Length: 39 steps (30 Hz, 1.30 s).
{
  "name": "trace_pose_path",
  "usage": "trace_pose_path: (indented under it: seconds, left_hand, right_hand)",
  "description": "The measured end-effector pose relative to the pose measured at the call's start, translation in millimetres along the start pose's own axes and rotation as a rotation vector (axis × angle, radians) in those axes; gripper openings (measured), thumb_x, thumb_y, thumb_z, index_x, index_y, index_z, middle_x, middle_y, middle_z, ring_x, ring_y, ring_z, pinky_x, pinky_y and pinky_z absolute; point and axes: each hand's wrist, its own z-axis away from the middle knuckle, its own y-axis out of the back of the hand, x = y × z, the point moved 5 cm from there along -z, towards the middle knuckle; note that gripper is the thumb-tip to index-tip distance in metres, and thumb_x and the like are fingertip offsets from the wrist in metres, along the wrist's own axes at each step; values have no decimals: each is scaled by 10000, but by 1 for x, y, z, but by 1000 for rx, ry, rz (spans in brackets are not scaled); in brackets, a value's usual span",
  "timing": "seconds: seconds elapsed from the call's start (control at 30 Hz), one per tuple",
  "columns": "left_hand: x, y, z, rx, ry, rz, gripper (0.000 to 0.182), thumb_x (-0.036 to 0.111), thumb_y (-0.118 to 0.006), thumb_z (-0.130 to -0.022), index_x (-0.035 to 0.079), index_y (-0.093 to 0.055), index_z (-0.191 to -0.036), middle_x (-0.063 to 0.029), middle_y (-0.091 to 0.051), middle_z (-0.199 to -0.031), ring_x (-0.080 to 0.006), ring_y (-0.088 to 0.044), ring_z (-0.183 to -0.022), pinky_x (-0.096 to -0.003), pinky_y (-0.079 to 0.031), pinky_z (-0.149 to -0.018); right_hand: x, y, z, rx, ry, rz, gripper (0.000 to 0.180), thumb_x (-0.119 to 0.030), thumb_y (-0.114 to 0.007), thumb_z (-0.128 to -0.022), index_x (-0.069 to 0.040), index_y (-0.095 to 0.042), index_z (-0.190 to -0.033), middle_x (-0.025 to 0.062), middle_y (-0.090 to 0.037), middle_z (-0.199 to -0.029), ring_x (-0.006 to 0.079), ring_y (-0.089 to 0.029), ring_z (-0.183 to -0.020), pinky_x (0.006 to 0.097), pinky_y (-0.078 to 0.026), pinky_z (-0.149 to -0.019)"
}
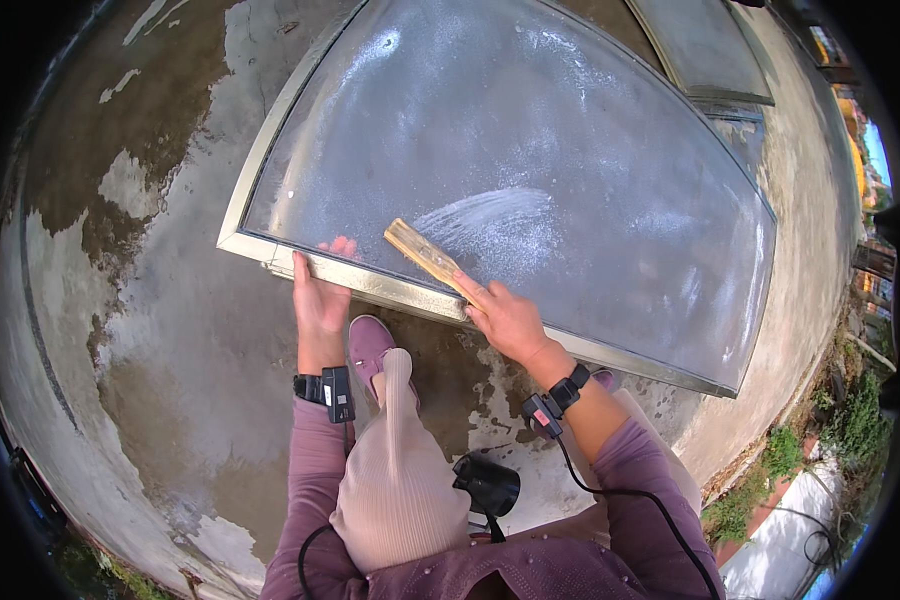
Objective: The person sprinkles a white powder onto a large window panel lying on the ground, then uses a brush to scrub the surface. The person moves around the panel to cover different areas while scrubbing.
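In front of me a large glass pane (450, 150) is set in a pale metal window frame (390, 289), with whitish smears and fine streaks across the glass. My left hand (320, 304) holds the frame's near edge towards the left corner. Its thumb rests against the outer edge, and reddish fingertips show through the glass. My right hand (508, 315) grips one end of a wooden-backed brush (424, 251). The brush lies slantwise over the near edge of the pane, its far end pointing left. Its underside is mostly hidden. A fan of white streaks spreads on the glass beside it.
A second framed pane (712, 52) lies beyond on the right. Patchy wet concrete (195, 315) surrounds me. Between my legs stands a black container (489, 484). Cables (630, 495) run from devices on both wrists. Green plants (859, 420) grow past the concrete's right edge.
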Motion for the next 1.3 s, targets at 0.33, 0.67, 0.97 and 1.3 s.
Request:
trace_pose_path:
  seconds: [0.33,0.67,0.97,1.3]
  left_hand:
    - [6,-14,12,-23,18,29,474,458,-338,-998,25,-511,-1082,-209,-548,-1191,-359,-500,-1167,-484,-411,-998]
    - [6,-23,17,-39,14,28,501,475,-349,-989,21,-513,-1122,-200,-538,-1224,-357,-487,-1196,-497,-392,-1020]
    - [5,-22,18,-28,-10,3,509,482,-358,-984,22,-512,-1137,-199,-545,-1228,-357,-493,-1198,-495,-386,-1028]
    - [6,-18,16,39,4,11,491,470,-356,-989,29,-517,-1134,-209,-555,-1219,-363,-501,-1185,-484,-402,-1007]
  right_hand:
    - [1,23,-44,-14,-125,65,555,-267,-542,-916,-307,-338,-1431,126,-580,-933,341,-612,-784,437,-506,-686]
    - [-1,-2,-99,6,221,85,537,-289,-531,-926,-334,-340,-1427,106,-566,-915,352,-589,-661,465,-505,-635]
    - [-34,40,-130,45,183,-2,551,-293,-533,-927,-331,-325,-1435,125,-592,-915,346,-609,-757,451,-499,-646]
    - [-55,21,-186,48,285,176,538,-325,-538,-919,-333,-351,-1423,121,-558,-873,313,-606,-699,433,-510,-631]
